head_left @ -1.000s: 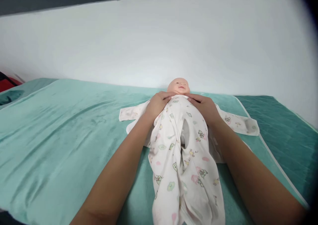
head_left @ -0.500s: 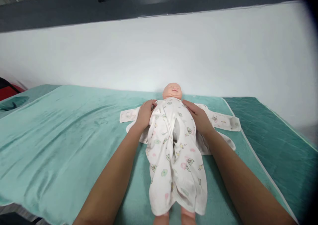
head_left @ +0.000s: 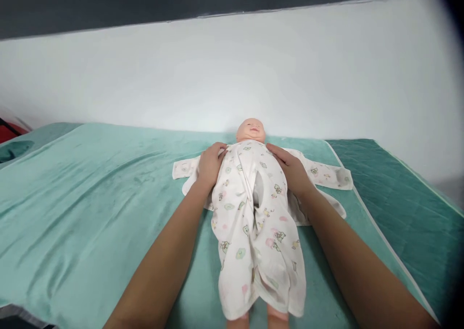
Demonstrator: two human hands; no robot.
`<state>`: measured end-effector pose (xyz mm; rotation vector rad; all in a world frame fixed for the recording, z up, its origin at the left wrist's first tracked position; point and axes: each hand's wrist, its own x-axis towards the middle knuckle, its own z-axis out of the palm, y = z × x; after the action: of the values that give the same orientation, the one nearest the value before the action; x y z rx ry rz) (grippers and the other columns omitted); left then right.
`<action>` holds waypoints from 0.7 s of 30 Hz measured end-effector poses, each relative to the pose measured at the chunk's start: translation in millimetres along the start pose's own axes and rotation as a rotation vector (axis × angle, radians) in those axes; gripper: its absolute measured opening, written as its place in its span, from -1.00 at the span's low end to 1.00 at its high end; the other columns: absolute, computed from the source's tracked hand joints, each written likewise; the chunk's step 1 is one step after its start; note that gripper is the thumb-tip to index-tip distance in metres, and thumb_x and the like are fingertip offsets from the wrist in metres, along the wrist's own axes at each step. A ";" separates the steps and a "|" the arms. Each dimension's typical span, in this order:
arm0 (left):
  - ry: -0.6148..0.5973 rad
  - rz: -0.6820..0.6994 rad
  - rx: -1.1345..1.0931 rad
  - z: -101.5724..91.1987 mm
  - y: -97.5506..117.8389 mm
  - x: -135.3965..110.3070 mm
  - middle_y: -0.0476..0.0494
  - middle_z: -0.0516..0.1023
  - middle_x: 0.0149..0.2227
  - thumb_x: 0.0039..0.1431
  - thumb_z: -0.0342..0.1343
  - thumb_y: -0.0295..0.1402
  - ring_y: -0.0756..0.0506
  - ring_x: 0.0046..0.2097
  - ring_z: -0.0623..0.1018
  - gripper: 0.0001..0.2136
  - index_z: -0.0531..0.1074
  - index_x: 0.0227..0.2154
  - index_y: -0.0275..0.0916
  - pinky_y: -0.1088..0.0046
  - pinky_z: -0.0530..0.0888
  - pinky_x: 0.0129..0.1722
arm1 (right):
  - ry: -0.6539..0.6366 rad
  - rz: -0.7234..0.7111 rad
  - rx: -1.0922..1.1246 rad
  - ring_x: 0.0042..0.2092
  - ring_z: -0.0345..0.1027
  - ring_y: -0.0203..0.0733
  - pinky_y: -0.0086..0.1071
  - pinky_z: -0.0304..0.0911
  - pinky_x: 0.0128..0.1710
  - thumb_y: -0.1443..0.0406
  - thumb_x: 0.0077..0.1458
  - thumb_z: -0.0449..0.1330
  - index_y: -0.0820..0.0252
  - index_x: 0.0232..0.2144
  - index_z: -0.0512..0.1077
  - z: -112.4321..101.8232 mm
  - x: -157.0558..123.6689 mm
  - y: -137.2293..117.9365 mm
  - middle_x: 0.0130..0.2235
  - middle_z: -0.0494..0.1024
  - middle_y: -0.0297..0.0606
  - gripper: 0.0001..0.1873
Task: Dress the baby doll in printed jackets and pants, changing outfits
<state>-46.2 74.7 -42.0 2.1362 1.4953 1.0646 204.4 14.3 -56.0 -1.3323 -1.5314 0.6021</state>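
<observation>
A baby doll lies on its back on a teal blanket, head toward the wall. It wears a white printed romper whose front gapes at the middle and whose empty sleeves spread out to both sides. My left hand cups the doll's upper body on its left side, fingers curled over the shoulder. My right hand presses against the other side of the chest, fingers together on the cloth. The doll's bare feet peek out below the romper.
A white wall runs close behind the doll's head. A darker green quilted mattress shows at the right beyond the blanket's edge. A red and dark object sits at the far left.
My hands have slid from the doll's neck down to the sides of its chest. The view has drawn back, so the doll's feet now show.
</observation>
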 end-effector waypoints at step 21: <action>0.067 0.064 0.009 -54.3 85.5 -197.8 -0.17 0.48 -0.07 0.35 -0.11 -0.36 -0.14 0.05 0.45 -0.80 0.40 -0.12 -0.15 0.27 0.38 0.10 | -0.215 -0.048 -0.329 0.28 0.24 0.00 -0.01 0.17 0.27 0.20 0.26 0.03 0.03 0.25 0.26 -40.1 -172.8 -77.2 0.26 0.38 -0.18 -0.48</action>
<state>-63.1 -146.5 -28.4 2.1884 1.4718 1.1647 191.2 -177.5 -34.3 -1.5079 -1.8947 0.4894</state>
